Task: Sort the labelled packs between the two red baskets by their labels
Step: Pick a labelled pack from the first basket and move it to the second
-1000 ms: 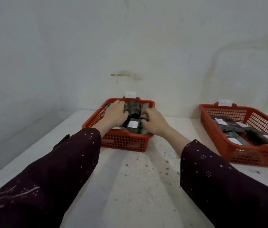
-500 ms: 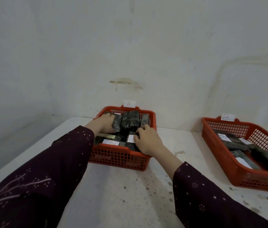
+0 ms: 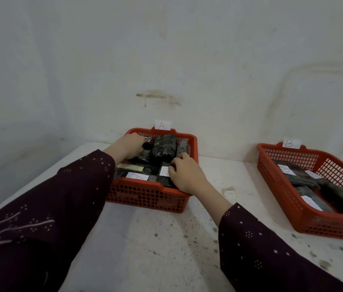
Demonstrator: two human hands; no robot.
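Note:
A red basket tagged A (image 3: 145, 196) stands at the middle back of the table, filled with several dark packs, some showing white labels. One pack with an A label (image 3: 138, 176) lies at its front. My left hand (image 3: 127, 147) is inside the basket at the back left, fingers curled on a dark pack (image 3: 145, 152). My right hand (image 3: 184, 175) rests over the front right corner, its fingers curled on a dark labelled pack (image 3: 164, 173). A second red basket tagged B (image 3: 305, 220) sits at the right with a few labelled packs (image 3: 293, 172).
The white speckled table (image 3: 162, 245) runs toward me between the baskets. A white wall rises directly behind both baskets. The table's left edge falls off near my left sleeve (image 3: 46, 207). A small chip mark lies between the baskets.
The view has shifted so the A basket sits lower and closer. My left hand has slid to the basket's back left; my right hand has dropped to its front right corner.

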